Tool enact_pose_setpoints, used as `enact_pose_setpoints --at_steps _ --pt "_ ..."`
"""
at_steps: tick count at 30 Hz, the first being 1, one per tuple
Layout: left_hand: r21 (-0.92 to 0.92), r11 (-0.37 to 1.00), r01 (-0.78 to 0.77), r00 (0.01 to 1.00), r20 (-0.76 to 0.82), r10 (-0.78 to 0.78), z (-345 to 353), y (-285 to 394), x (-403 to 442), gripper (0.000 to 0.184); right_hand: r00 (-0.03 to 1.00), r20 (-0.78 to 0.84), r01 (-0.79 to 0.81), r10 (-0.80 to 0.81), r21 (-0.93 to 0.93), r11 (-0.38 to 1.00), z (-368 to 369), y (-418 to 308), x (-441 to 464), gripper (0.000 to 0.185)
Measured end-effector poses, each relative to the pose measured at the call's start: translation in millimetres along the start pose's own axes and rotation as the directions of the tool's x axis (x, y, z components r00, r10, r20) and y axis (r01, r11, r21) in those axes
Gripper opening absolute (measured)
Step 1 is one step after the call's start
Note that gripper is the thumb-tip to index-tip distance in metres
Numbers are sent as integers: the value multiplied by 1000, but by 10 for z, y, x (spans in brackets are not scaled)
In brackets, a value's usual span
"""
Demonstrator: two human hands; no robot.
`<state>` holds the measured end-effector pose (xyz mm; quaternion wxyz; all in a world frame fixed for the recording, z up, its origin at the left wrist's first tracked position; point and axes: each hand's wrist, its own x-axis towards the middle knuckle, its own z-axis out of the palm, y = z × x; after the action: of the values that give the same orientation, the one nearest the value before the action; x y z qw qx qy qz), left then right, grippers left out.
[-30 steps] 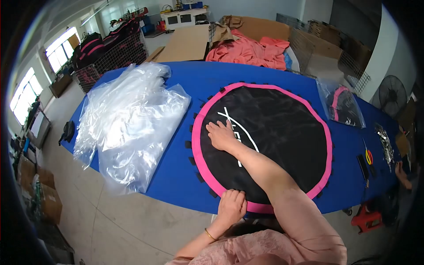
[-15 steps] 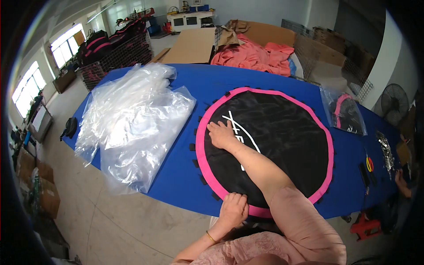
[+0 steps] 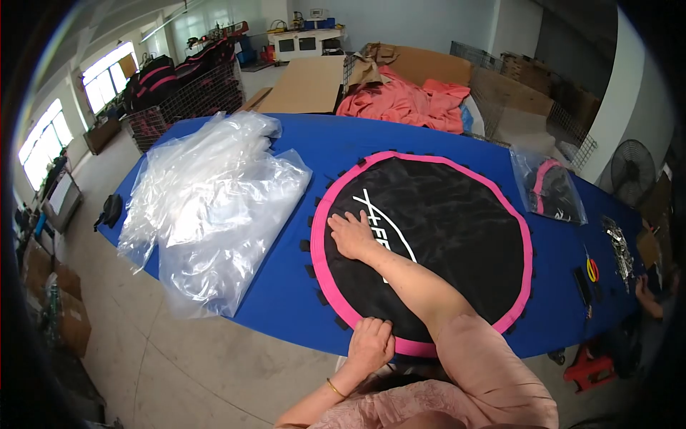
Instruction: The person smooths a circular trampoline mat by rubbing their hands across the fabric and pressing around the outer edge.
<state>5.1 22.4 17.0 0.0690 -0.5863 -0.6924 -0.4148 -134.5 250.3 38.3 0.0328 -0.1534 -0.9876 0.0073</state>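
Observation:
A round black mat (image 3: 457,236) with a pink border and black tabs lies on the blue table (image 3: 286,307). My right hand (image 3: 351,234) rests flat with fingers spread on the mat's left part, beside its white lettering. At the near edge, my left hand (image 3: 371,343) has its fingers curled over the pink border and grips it. Left of the mat is a pile of clear plastic bags (image 3: 221,214).
A bagged black and pink piece (image 3: 549,187) lies at the back right. Yellow-red scissors (image 3: 592,269), a black tool and metal parts (image 3: 619,250) sit at the right. Another person's hand (image 3: 649,297) shows at the right edge. A red stool (image 3: 590,372) stands below.
The camera view has shifted slightly. My right hand stays flat on the mat and has moved a little toward me along its left side; my left hand keeps hold of the border.

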Motion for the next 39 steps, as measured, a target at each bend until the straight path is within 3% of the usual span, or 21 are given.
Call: enact_pose_setpoints --at_steps 6,8,14,23,28,31,39 --pt "-21 1000 11 1000 9 -11 0 -7 -10 26 998 -23 -64 63 -23 998 10 162 301 52" --pt "-35 999 23 1000 22 -23 -3 3 -20 27 989 89 -119 121 -35 992 -105 198 351 52" --pt "-44 999 10 1000 14 -9 -10 5 -1 29 988 100 -112 119 -69 991 -126 249 373 52" --pt "-13 1000 5 1000 26 -5 43 -37 -46 28 996 73 58 -53 -65 996 -221 -65 -39 47" --pt "-60 998 1 1000 -28 -2 29 -21 -22 26 963 24 271 -270 -58 961 -121 -94 -494 47" --pt "-42 999 -5 1000 -3 5 14 -29 -24 24 947 67 320 -314 -95 943 -190 -114 -736 47" --pt "-55 998 -7 1000 -23 5 33 -31 -28 25 996 70 63 -53 -152 986 -226 146 -237 45"
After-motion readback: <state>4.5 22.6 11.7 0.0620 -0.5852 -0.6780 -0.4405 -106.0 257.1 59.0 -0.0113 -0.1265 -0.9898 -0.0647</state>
